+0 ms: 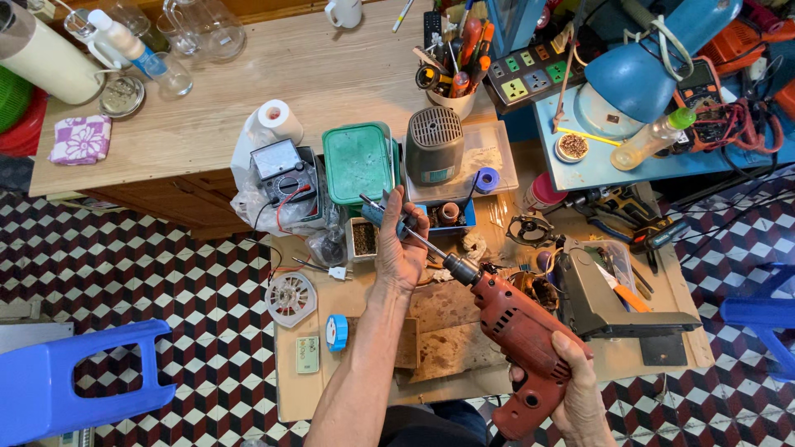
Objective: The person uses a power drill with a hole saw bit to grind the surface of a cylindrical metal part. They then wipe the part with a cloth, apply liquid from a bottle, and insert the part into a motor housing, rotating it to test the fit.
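I see the left hand (pixel 400 248) closed on a screwdriver (pixel 396 225) at frame center, the right hand (pixel 571 377) gripping the red drill (pixel 517 335); the tip may slip from the chuck (pixel 461 268).

Bright, even, diffuse light, no hard glare. Shadows soft and short, darkest under the wooden counter (pixel 248 91) far left. Wide-angle lens: counter edges and checkered floor (pixel 149 273) bow toward the corners. Centre sharp; slight softness at the near edge and far corners.

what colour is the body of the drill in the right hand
Red, worn and scuffed: the drill gripped by the right hand, seen in the head view.
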### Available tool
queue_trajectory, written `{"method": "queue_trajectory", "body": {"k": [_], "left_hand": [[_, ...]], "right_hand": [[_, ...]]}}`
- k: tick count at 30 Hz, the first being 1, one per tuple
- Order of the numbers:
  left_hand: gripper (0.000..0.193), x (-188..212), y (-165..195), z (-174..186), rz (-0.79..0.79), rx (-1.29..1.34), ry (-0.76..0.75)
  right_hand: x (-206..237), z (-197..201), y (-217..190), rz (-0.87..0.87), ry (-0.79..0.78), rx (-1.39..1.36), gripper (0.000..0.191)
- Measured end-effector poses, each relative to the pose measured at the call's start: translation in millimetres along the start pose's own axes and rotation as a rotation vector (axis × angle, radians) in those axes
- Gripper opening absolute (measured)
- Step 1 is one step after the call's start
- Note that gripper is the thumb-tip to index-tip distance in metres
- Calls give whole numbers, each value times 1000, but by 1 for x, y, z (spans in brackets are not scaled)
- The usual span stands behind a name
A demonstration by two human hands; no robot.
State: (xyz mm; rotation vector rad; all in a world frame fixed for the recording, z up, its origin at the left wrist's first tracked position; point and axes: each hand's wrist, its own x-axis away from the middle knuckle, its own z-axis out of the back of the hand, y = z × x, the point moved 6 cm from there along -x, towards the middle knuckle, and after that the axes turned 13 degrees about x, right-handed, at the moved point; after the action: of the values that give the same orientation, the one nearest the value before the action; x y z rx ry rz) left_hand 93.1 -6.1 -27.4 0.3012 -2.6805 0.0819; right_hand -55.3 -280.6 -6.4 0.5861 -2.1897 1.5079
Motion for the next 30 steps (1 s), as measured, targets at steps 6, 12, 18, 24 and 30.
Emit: {"method": "queue_trajectory", "body": {"k": [6,12,18,24,30], "left_hand": [[38,-3,6,3,-2,-6,-4],[38,-2,8,4,-7,-6,-1],[39,-2,10,5,-7,-18,7],[39,-2,10,7,-14,-41,12],[38,-3,8,9,-2,-23,12]], "right_hand": [[3,-10,0,11,-17,-26,67],[3,-11,-1,14,-13,-8,65],[1,-9,3,38,-13,10,64],[0,-6,4,46,-13,18,62],[1,-3,6,45,13,20,62]]}}
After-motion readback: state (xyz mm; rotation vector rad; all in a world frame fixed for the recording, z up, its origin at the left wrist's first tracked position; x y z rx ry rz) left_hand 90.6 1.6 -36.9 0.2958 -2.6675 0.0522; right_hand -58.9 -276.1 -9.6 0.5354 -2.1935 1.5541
